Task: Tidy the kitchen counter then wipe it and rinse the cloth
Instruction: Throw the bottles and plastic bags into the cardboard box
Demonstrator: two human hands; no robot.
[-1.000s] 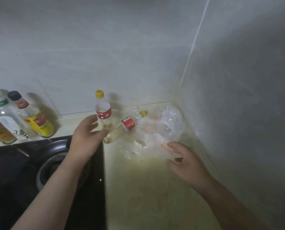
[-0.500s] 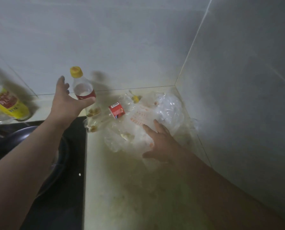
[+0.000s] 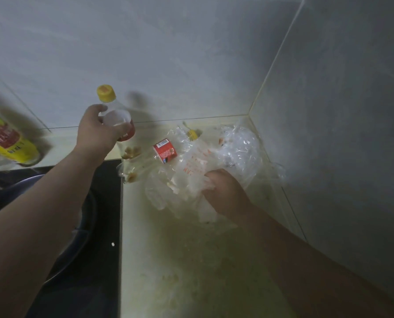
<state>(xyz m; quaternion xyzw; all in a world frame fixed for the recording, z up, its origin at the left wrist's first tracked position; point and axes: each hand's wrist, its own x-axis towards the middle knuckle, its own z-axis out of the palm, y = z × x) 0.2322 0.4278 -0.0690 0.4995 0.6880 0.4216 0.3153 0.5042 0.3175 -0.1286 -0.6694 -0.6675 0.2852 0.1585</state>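
An upright clear bottle [image 3: 113, 106] with a yellow cap and red label stands at the back of the stained counter [image 3: 191, 260]. My left hand [image 3: 98, 131] grips it around the middle. A second clear bottle [image 3: 150, 159] with a red label lies on its side beside it. To its right a heap of crumpled clear plastic bags [image 3: 216, 161] fills the corner. My right hand [image 3: 223, 191] grips the near part of that plastic.
A black hob [image 3: 92, 249] with a dark pan [image 3: 81, 226] sits left of the counter. A yellow-labelled bottle [image 3: 8, 143], blurred, stands at the far left by the wall. Tiled walls close the back and right sides.
My left hand has reached the upright bottle and closed around it. My right hand moved forward onto the plastic bags and bunched them in its fingers.
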